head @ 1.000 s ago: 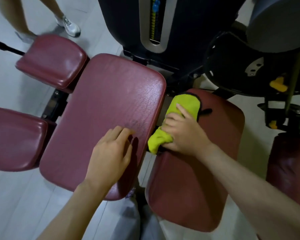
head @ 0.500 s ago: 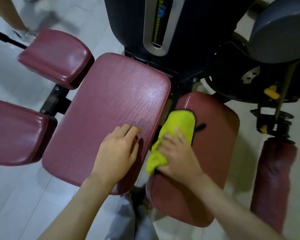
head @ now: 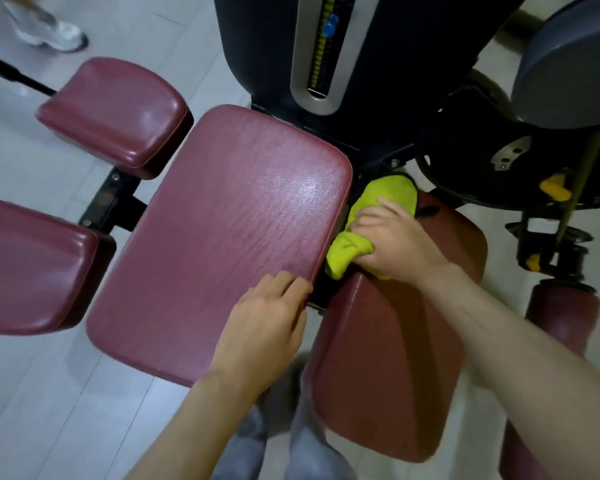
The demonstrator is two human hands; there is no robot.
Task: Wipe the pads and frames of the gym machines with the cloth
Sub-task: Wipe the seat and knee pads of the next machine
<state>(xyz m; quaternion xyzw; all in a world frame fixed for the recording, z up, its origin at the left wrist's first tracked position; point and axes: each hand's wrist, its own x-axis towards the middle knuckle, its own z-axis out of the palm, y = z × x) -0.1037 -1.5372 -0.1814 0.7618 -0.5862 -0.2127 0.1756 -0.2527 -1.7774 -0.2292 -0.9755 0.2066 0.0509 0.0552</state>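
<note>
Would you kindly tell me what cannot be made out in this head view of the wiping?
Head view:
- Middle of the cloth: covered by the right hand gripping it.
- What lies between the large pad and the lower pad: dark, overhung by the large pad.
- Weight scale markings: too small to read.
- Shoe: blurred; its wearer is cut off by the top edge.
</note>
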